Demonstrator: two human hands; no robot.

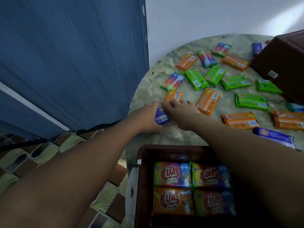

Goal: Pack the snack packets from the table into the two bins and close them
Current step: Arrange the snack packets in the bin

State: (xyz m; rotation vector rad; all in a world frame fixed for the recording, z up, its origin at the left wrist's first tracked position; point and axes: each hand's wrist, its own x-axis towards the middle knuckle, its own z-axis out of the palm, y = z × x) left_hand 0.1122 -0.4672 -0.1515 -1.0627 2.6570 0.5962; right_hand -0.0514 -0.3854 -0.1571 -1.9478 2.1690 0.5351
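Several snack packets in orange, green, blue and rainbow wrappers lie scattered over the round marbled table (148, 89). My left hand (148, 115) closes around a small blue packet (162, 116) near the table's left edge. My right hand (179, 111) reaches beside it, fingers spread over the lower end of an orange packet (173, 96), touching it. A dark brown bin (143, 178) sits open at the near edge, with several packets laid flat inside. A second brown bin (283, 63) stands at the far right, seen from the side.
A blue curtain (74, 63) hangs to the left, close to the table's edge. Patterned floor tiles (49, 155) show below it. A white wall (213, 17) rises behind the table. A white bag (131, 186) hangs beside the near bin.
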